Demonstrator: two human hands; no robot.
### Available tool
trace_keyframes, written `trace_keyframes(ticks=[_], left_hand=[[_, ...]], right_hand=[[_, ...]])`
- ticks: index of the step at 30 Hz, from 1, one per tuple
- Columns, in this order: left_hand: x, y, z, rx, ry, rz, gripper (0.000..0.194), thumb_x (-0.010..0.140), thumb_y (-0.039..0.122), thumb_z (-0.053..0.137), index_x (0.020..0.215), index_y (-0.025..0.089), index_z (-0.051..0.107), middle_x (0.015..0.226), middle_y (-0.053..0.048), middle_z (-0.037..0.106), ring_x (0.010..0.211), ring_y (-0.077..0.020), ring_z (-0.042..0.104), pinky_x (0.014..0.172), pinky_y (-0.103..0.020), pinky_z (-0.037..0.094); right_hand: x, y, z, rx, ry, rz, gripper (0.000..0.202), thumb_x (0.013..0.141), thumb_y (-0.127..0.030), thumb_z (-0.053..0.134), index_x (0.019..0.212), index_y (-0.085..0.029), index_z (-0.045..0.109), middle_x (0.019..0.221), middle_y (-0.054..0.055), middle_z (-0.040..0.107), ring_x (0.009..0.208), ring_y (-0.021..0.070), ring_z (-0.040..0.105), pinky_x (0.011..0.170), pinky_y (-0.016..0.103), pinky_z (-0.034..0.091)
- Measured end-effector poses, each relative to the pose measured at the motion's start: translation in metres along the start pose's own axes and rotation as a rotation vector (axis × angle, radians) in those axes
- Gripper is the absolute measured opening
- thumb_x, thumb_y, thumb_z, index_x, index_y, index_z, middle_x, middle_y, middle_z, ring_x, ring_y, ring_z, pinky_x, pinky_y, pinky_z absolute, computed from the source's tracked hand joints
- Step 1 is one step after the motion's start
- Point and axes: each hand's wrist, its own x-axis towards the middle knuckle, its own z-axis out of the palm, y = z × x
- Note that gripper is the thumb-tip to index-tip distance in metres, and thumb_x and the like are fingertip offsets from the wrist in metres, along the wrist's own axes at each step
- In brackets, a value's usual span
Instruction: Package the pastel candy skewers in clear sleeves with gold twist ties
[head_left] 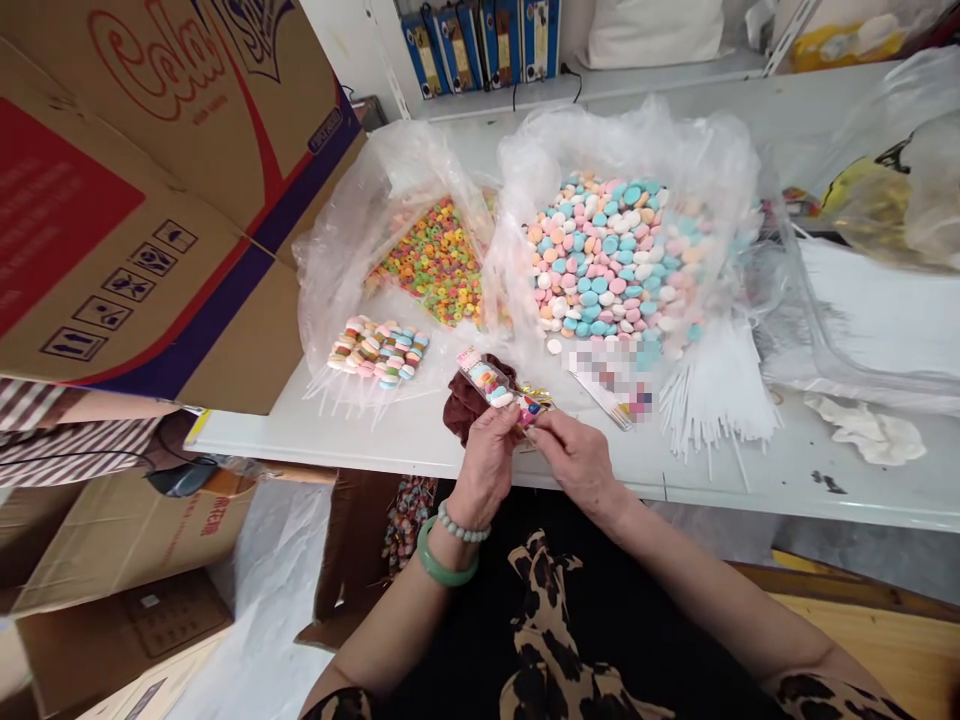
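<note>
Near the table's front edge, my left hand (pixel 489 462) is closed on a small clear candy packet (pixel 484 378) with pastel pieces inside and a printed top. My right hand (pixel 576 462) pinches the packet's lower end, where gold ties (pixel 534 393) stick out. Under and behind the packet lies a dark brown cloth (pixel 461 405). Candy skewers (pixel 379 352) on white sticks lie to the left. Just right of the hands are printed packets (pixel 611 385), partly blurred.
Behind stand open plastic bags of ring candies (pixel 442 262) and pastel candies (pixel 600 255). White sticks (pixel 720 400) and a crumpled tissue (pixel 870 428) lie right. A large cardboard box (pixel 172 200) rises left; an open box (pixel 352 560) with packets sits below the table edge (pixel 300 448).
</note>
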Motion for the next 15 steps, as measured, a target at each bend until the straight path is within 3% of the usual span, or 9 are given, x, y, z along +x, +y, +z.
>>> trace_keyframes(ticks=[3, 6, 9, 12, 14, 15], left_hand=[[0.001, 0.000, -0.003, 0.051, 0.026, 0.018, 0.032, 0.064, 0.033, 0.082, 0.089, 0.015, 0.074, 0.085, -0.004, 0.072, 0.076, -0.0147, 0.063, 0.071, -0.027, 0.047], [0.001, -0.002, -0.001, 0.088, 0.039, 0.063, 0.038, 0.068, 0.034, 0.081, 0.101, 0.017, 0.073, 0.094, -0.005, 0.073, 0.087, -0.0180, 0.065, 0.077, -0.029, 0.048], [0.001, 0.000, -0.001, 0.073, -0.065, -0.017, 0.039, 0.070, 0.042, 0.078, 0.100, 0.017, 0.072, 0.080, -0.004, 0.071, 0.086, -0.0214, 0.066, 0.080, -0.034, 0.050], [0.003, 0.002, -0.007, 0.037, -0.238, -0.233, 0.037, 0.068, 0.045, 0.079, 0.090, 0.016, 0.072, 0.069, -0.004, 0.066, 0.080, -0.0226, 0.067, 0.080, -0.037, 0.053], [0.004, 0.002, -0.012, 0.022, -0.274, -0.239, 0.028, 0.066, 0.039, 0.081, 0.080, 0.017, 0.071, 0.077, -0.005, 0.068, 0.085, -0.0215, 0.066, 0.081, -0.035, 0.053], [0.005, 0.002, -0.014, 0.019, -0.270, -0.207, 0.024, 0.066, 0.036, 0.082, 0.075, 0.017, 0.070, 0.083, -0.006, 0.069, 0.089, -0.0210, 0.066, 0.082, -0.033, 0.053]], right_hand=[[0.012, 0.000, -0.002, 0.275, 0.014, 0.230, 0.027, 0.089, -0.048, 0.055, 0.097, -0.023, 0.058, 0.078, -0.001, 0.064, 0.069, 0.0154, 0.058, 0.065, 0.027, 0.043], [0.025, -0.004, 0.006, 0.572, -0.091, 0.333, 0.031, 0.087, -0.051, 0.053, 0.077, -0.021, 0.056, 0.061, -0.004, 0.052, 0.055, 0.0123, 0.048, 0.054, 0.025, 0.038], [0.032, -0.004, 0.015, 0.889, -0.170, 0.432, 0.032, 0.081, -0.047, 0.058, 0.066, -0.020, 0.051, 0.053, -0.005, 0.045, 0.046, 0.0085, 0.036, 0.045, 0.022, 0.027], [0.033, 0.003, 0.017, 1.096, -0.512, 0.647, 0.032, 0.074, -0.046, 0.064, 0.065, -0.021, 0.045, 0.044, -0.008, 0.039, 0.038, 0.0064, 0.025, 0.040, 0.021, 0.019], [0.032, 0.007, 0.015, 1.142, -0.737, 0.761, 0.036, 0.075, -0.050, 0.061, 0.064, -0.022, 0.041, 0.040, -0.010, 0.032, 0.035, 0.0056, 0.017, 0.039, 0.020, 0.016], [0.031, 0.007, 0.014, 1.119, -0.772, 0.771, 0.037, 0.077, -0.052, 0.059, 0.064, -0.022, 0.041, 0.041, -0.010, 0.030, 0.036, 0.0057, 0.016, 0.039, 0.020, 0.016]])
